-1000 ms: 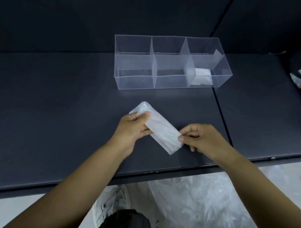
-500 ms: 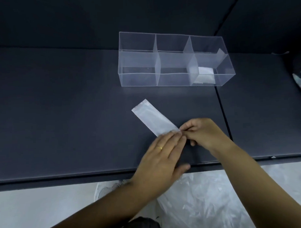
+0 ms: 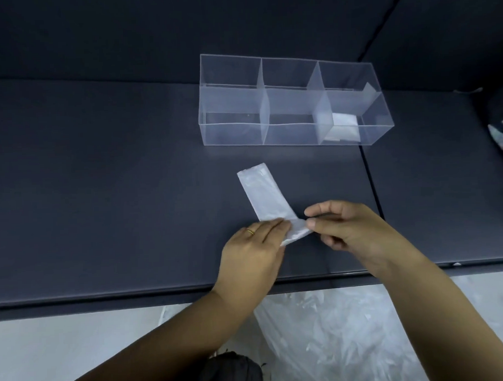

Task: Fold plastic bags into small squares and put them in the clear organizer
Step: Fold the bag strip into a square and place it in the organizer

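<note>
Head view: folded bag strip (image 3: 262,194) lies on dark table (image 3: 102,195), near end lifted. Left hand (image 3: 254,253) presses strip with straight fingers together. Right hand (image 3: 348,229) pinches lifted end between thumb and forefinger. Clear organizer (image 3: 231,134) behind, one folded square (image 3: 343,124) in right compartment

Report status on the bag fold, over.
Left hand flat, pressing the plastic bag strip. Right hand pinching its near end, lifted. One folded bag in right compartment of clear organizer. Nothing blocking.

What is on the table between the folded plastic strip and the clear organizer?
Nothing: in the head view, only bare dark table separates the plastic strip from the clear organizer.
</note>
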`<action>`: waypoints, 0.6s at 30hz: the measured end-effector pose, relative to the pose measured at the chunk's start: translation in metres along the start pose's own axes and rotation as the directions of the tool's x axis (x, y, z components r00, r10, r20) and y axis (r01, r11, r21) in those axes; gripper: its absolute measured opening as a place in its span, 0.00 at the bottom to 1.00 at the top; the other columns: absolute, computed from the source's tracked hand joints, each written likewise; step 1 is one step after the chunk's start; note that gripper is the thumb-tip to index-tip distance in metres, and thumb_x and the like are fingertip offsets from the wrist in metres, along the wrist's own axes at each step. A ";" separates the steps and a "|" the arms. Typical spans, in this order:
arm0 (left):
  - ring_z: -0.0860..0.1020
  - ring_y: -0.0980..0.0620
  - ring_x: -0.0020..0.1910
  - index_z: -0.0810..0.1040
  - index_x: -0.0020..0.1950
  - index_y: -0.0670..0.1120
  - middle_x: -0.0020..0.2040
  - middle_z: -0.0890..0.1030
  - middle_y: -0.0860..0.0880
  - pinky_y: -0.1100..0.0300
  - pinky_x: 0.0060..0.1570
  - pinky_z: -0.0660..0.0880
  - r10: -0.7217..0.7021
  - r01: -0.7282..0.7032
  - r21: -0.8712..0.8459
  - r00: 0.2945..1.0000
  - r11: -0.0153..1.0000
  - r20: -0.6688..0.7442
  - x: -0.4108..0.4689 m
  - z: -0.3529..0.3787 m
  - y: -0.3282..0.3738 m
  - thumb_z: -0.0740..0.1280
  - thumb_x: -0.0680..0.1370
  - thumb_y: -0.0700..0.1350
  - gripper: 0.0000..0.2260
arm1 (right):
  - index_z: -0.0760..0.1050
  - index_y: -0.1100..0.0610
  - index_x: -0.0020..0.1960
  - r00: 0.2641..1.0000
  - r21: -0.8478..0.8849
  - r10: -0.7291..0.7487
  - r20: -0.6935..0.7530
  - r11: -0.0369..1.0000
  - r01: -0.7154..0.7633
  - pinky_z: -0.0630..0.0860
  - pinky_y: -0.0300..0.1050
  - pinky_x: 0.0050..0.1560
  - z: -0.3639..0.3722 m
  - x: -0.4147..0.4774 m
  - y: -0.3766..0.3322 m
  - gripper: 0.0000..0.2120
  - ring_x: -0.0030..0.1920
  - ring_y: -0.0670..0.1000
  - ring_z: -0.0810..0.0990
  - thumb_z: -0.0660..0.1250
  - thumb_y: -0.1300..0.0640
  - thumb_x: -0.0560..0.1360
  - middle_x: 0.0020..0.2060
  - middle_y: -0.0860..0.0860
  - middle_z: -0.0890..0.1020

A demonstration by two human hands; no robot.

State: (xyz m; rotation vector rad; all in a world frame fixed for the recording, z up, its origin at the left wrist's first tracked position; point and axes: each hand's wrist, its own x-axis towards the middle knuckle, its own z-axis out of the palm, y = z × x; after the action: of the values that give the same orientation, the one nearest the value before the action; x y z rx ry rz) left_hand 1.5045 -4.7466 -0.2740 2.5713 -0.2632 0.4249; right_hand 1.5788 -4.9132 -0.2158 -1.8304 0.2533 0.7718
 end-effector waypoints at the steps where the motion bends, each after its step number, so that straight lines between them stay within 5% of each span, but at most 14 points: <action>1: 0.84 0.48 0.44 0.85 0.51 0.43 0.48 0.85 0.47 0.58 0.41 0.80 -0.008 0.007 -0.012 1.000 1.000 -0.008 0.003 -0.002 -0.001 0.77 0.65 0.35 0.15 | 0.79 0.55 0.53 1.000 0.009 -0.011 -0.011 1.000 0.011 0.71 0.36 0.34 -0.001 0.000 -0.001 0.09 0.28 0.43 0.73 0.72 0.60 0.73 0.30 0.46 0.80; 4: 0.82 0.46 0.34 0.85 0.47 0.46 0.38 0.85 0.49 0.57 0.29 0.77 -0.048 0.050 -0.009 0.994 0.999 0.097 0.015 -0.015 -0.005 0.74 0.69 0.37 0.09 | 0.76 0.46 0.60 0.987 -0.148 -0.157 -0.035 0.978 0.150 0.74 0.34 0.41 -0.009 0.000 -0.004 0.20 0.37 0.43 0.78 0.74 0.60 0.71 0.46 0.41 0.83; 8: 0.78 0.42 0.35 0.81 0.51 0.51 0.35 0.81 0.47 0.52 0.33 0.72 -0.130 0.136 0.005 0.934 0.991 0.333 0.035 -0.031 -0.015 0.62 0.81 0.50 0.09 | 0.70 0.41 0.68 0.926 -0.234 -0.267 0.266 0.914 0.331 0.76 0.36 0.50 -0.009 0.009 -0.008 0.32 0.38 0.45 0.77 0.72 0.67 0.71 0.54 0.39 0.81; 11: 0.75 0.45 0.33 0.73 0.35 0.52 0.30 0.74 0.50 0.52 0.35 0.71 -0.181 0.264 -0.151 0.892 0.953 0.414 0.049 -0.035 -0.026 0.60 0.81 0.50 0.15 | 0.77 0.47 0.61 0.925 -0.320 -0.277 0.262 0.879 0.354 0.73 0.31 0.42 0.000 0.025 -0.010 0.23 0.34 0.42 0.73 0.72 0.67 0.71 0.37 0.36 0.81; 14: 0.81 0.45 0.40 0.78 0.43 0.44 0.40 0.82 0.43 0.49 0.44 0.79 -0.248 0.457 -0.332 0.821 0.825 0.513 0.059 -0.033 -0.039 0.59 0.82 0.48 0.14 | 0.82 0.54 0.49 0.932 -0.296 -0.309 0.191 0.887 0.355 0.74 0.35 0.39 0.006 0.039 -0.014 0.09 0.34 0.44 0.74 0.72 0.65 0.72 0.35 0.41 0.82; 18: 0.84 0.45 0.40 0.79 0.56 0.40 0.46 0.83 0.38 0.56 0.39 0.82 -0.413 0.703 -0.520 0.709 0.485 0.572 0.066 -0.028 -0.048 0.58 0.83 0.45 0.13 | 0.81 0.56 0.39 0.946 -0.268 -0.300 0.122 0.908 0.322 0.72 0.34 0.30 0.014 0.055 -0.019 0.05 0.26 0.42 0.72 0.72 0.63 0.73 0.33 0.48 0.83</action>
State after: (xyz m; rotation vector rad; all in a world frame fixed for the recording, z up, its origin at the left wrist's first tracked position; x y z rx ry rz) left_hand 1.5721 -4.6977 -0.2500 1.7511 0.2861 -0.3922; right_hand 1.6253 -4.8830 -0.2378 -2.0400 -0.2115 0.6767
